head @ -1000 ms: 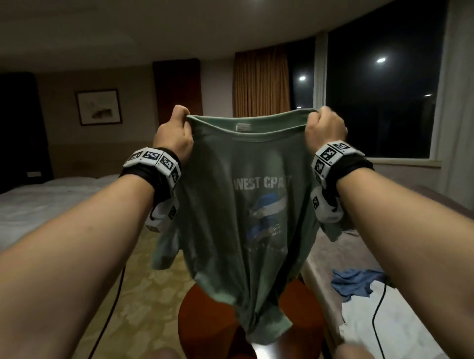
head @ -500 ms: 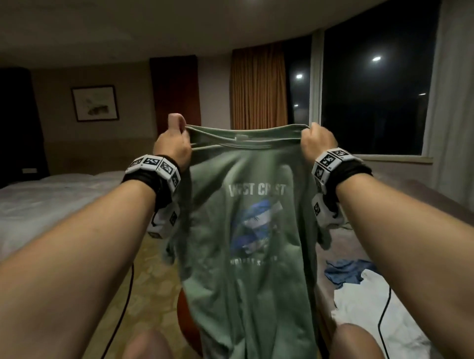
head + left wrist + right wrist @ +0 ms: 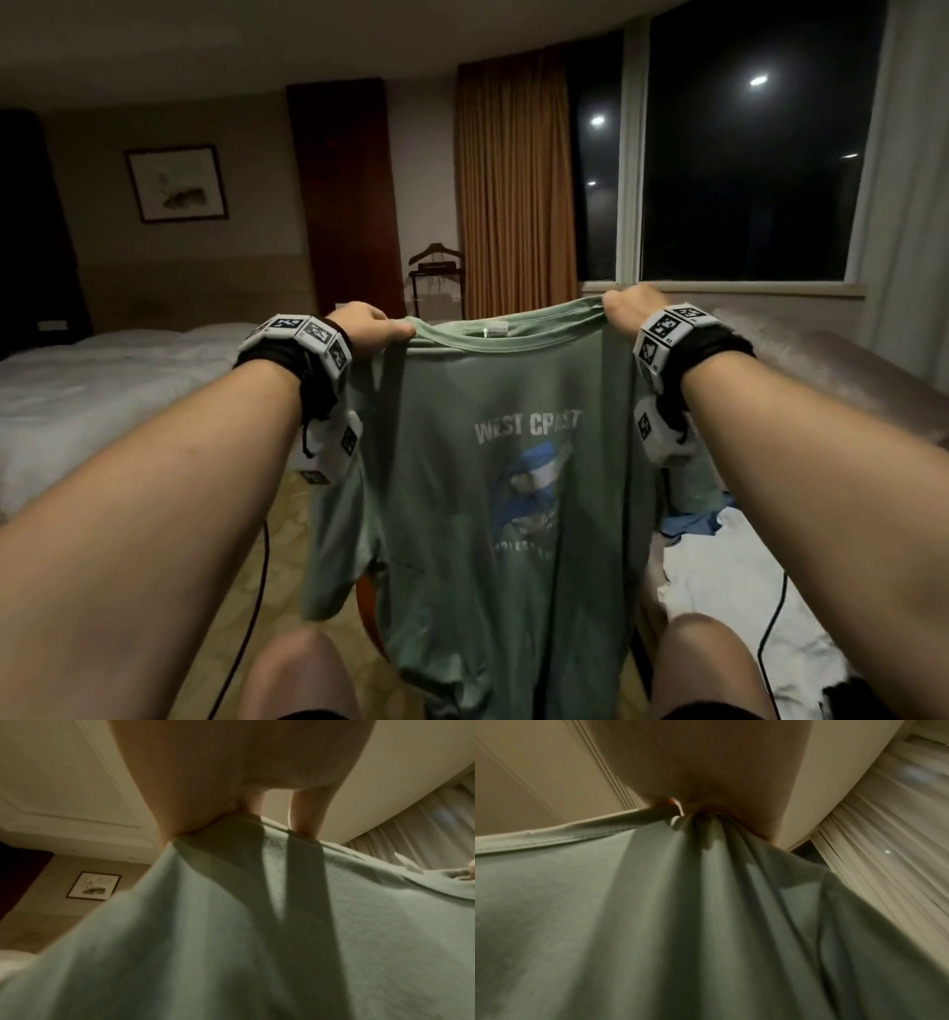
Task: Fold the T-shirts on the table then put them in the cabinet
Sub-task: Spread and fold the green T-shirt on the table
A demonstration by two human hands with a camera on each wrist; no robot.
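Observation:
A green T-shirt with white "WEST COAST" lettering and a blue print hangs in the air in front of me, its print facing me. My left hand grips its left shoulder beside the collar, and my right hand grips the right shoulder. The left wrist view shows fingers curled over the cloth's top edge. In the right wrist view the bunched cloth is pinched in my right hand. The shirt's hem hangs down between my knees.
A table runs along the right with a white garment and a blue garment on it. A round wooden stool stands behind the shirt. A bed lies at the left. A cable trails over the carpet.
Both hands have come down with the green T-shirt, from above the window sill to below it. The shirt now hangs lower between my knees, and hides most of the stool.

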